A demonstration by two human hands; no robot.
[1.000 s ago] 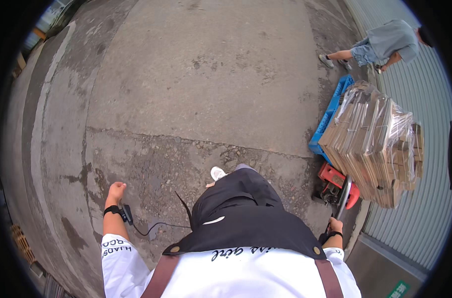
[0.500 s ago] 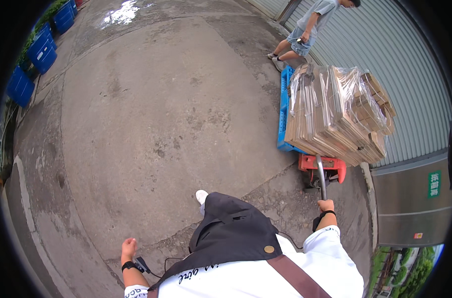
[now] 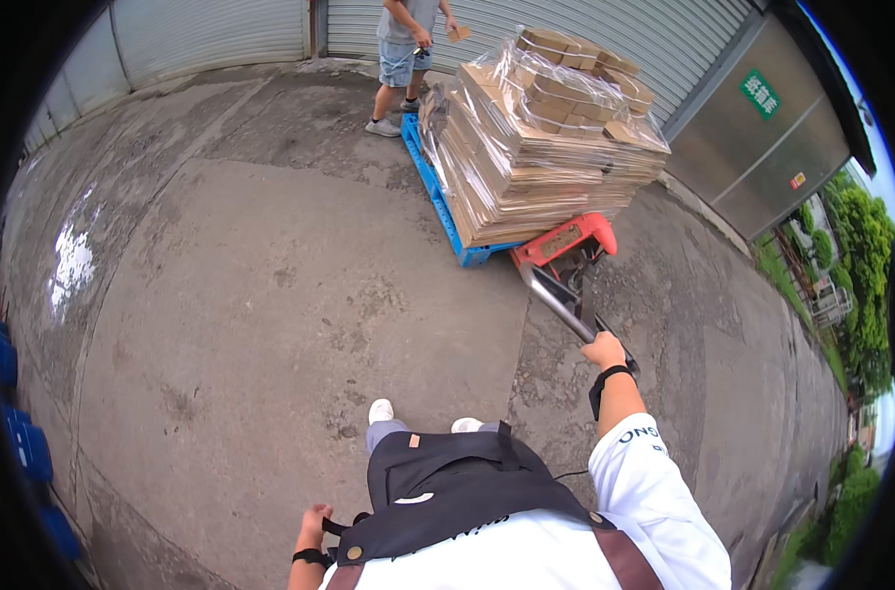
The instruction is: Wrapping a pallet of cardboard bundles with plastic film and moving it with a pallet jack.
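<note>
My right hand (image 3: 603, 350) is closed round the end of the metal handle (image 3: 561, 307) of a red pallet truck (image 3: 595, 232). The handle slants from the truck toward me. A blue plastic pallet (image 3: 436, 197) sits on the truck, its forks hidden beneath the load. On the pallet rises a tall stack of flattened cardboard boxes (image 3: 536, 182), wrapped in clear film, with strapped bundles of smaller brown pieces (image 3: 566, 93) on top. My left hand (image 3: 316, 519) hangs low beside my dark apron (image 3: 447, 467), fingers loosely curled, with nothing visible in them.
Beyond the pallet's far left corner stands another person (image 3: 405, 49), holding a brown piece and a small dark item. A roller shutter (image 3: 644, 34) and metal panel wall (image 3: 733, 128) run behind the load. Blue barrels (image 3: 32, 447) and a puddle (image 3: 72, 261) lie left, over cracked concrete.
My view has turned to the right, so the loaded truck appears farther left and the barrels sit at the rim. My right hand stays on the handle, which now slants. My left hand is lower.
</note>
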